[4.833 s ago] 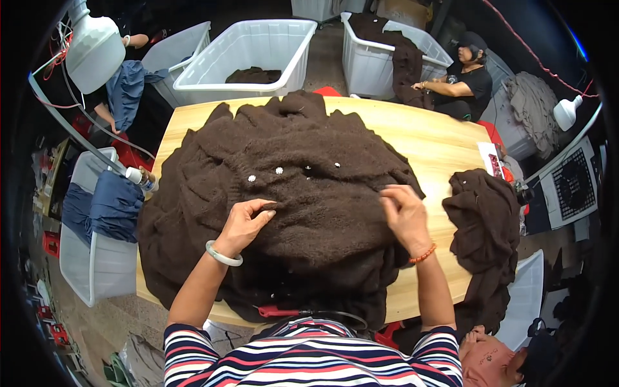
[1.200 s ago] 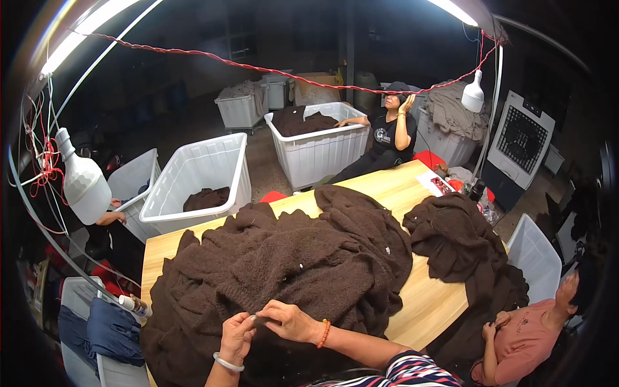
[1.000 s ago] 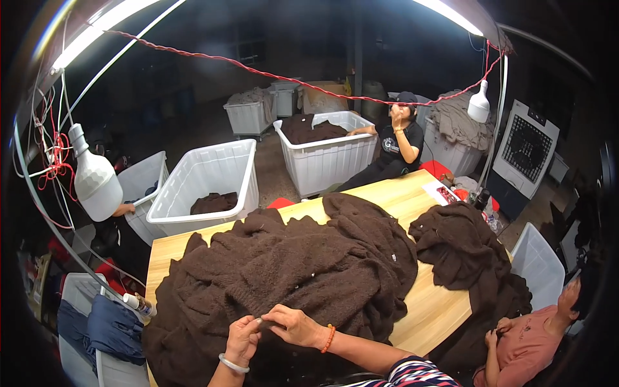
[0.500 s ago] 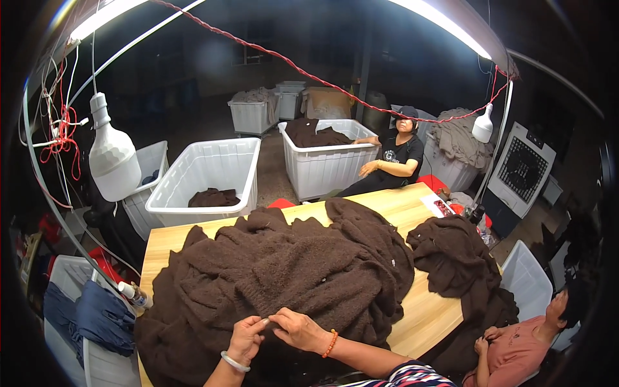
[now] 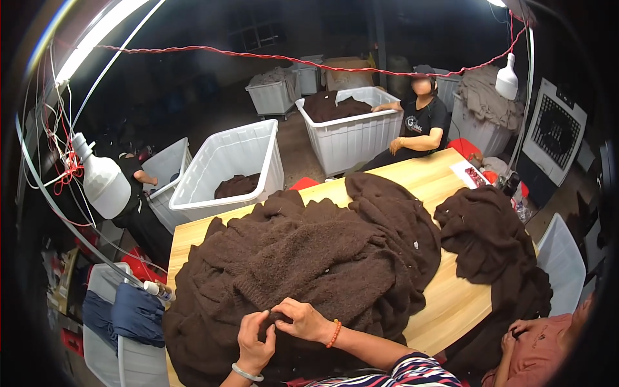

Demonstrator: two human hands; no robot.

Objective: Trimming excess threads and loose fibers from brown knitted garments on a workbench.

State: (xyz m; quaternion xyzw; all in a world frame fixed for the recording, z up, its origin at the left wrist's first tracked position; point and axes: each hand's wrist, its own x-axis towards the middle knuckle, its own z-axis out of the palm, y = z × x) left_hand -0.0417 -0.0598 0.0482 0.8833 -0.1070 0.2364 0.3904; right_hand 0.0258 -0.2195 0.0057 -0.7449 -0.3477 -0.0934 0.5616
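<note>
A big heap of dark brown knit fabric (image 5: 309, 258) with small white specks spreads over the light wooden table (image 5: 445, 316). At its near edge, both my hands pinch a small fold of this fabric between thumb and fingertips. My left hand (image 5: 253, 345), with a pale bangle at the wrist, holds the fold from the left. Close beside it, my right hand (image 5: 304, 321), wearing an orange bead bracelet, grips from the right with bent fingers. The pinched spot is partly hidden by my fingers.
A second brown pile (image 5: 483, 235) hangs over the table's right side, near a seated person in pink (image 5: 538, 348). Beyond the table stand white bins (image 5: 229, 164) and a person in black (image 5: 422, 122). A bulb (image 5: 103, 184) hangs at left; a small bottle (image 5: 158, 290) lies by the heap.
The whole view has shifted and tilted, so the table sits farther right in the picture. My left fingers are more spread around the fold. A person by the left bin has come into sight.
</note>
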